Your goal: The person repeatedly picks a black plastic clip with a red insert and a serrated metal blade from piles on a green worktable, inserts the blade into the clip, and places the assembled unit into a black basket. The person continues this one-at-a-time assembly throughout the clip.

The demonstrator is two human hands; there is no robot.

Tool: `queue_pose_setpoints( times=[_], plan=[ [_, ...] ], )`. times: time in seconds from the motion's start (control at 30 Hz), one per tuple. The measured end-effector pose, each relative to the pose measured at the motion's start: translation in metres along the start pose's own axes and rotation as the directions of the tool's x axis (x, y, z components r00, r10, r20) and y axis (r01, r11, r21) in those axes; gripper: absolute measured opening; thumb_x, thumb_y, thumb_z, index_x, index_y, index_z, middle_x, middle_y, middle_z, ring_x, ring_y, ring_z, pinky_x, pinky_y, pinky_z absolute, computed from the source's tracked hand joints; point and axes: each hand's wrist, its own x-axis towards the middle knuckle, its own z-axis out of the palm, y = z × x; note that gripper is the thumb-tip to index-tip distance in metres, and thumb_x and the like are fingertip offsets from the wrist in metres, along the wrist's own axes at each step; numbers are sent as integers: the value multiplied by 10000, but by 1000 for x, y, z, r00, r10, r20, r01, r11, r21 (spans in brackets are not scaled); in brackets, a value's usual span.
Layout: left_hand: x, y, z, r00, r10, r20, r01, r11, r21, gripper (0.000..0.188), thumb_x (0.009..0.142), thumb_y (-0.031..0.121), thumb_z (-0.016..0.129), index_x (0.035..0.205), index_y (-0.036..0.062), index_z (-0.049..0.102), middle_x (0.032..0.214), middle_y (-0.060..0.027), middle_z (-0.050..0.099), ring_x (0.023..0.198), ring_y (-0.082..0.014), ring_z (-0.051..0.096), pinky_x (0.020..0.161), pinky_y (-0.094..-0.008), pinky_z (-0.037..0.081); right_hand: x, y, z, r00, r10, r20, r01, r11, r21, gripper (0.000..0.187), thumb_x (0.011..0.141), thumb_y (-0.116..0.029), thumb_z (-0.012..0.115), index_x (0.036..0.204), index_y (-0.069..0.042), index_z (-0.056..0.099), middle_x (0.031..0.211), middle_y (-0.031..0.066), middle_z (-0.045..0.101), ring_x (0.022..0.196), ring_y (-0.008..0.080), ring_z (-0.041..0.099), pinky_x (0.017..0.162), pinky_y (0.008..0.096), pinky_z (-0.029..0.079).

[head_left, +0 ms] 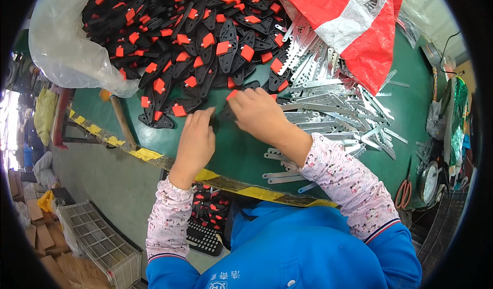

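Note:
My right hand [259,115] is closed around a black plastic piece with a red tab [226,114]; its fingers cover most of that piece. Just left of it, my left hand [197,141] has its fingers curled together, and whatever may be between them is too small or hidden to make out. Beyond both hands lies a large heap of similar black plastic pieces with red tabs [205,58]. To the right of my right hand, notched flat metal strips [339,106] are spread in a loose pile.
A red and white woven sack [359,29] lies over the metal strips on the green table [236,158]. A clear plastic bag [64,42] is at the far left, near a hammer [123,122]. Scissors [403,192] lie at the right. Below the table edge stands a crate [102,243].

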Motion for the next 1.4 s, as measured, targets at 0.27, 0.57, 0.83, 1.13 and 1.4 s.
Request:
queue_pose_setpoints(
  times=[0.27,0.57,0.83,1.13,1.4],
  plan=[
    [-35,17,-20,947,322,6,-315,931,-183,859,647,-66,755,1473,54,554,1313,-176,616,1202,-398,599,1029,-458,502,-47,-51,-48,954,-182,-239,280,827,487,574,785,-178,783,1317,-26,630,1018,82,647,934,295,663,886,419,534],
    [-61,31,-15,998,40,50,-38,998,-46,686,862,111,754,1496,17,509,1044,-179,534,966,-385,566,888,-461,495,-61,19,-49,999,-6,54,7,1000,-28,150,775,-123,715,919,-94,682,939,58,598,960,248,585,824,375,479],
    [-73,20,-6,996,34,-83,-36,999,-24,673,814,267,892,1341,-3,571,1195,-206,664,1060,-403,619,946,-465,506,-43,-13,-79,812,581,-58,-291,490,822,282,912,5,714,1140,-32,552,937,115,701,725,210,696,641,319,569],
    [-69,31,-4,999,-22,-49,8,964,-267,671,831,256,897,1332,-32,554,1207,-242,663,1077,-430,669,937,-459,555,-46,-22,-77,725,651,224,-154,-163,975,327,1021,-6,585,1256,-44,361,1048,174,674,744,173,693,643,320,611],
    [-65,29,-10,999,-27,-41,17,972,-233,654,827,208,896,1334,-16,548,1195,-225,659,1059,-417,667,932,-446,550,-50,-25,-86,683,717,142,-81,-119,990,279,1027,9,555,1241,-43,384,1058,170,663,731,153,670,656,308,607]
  ],
)
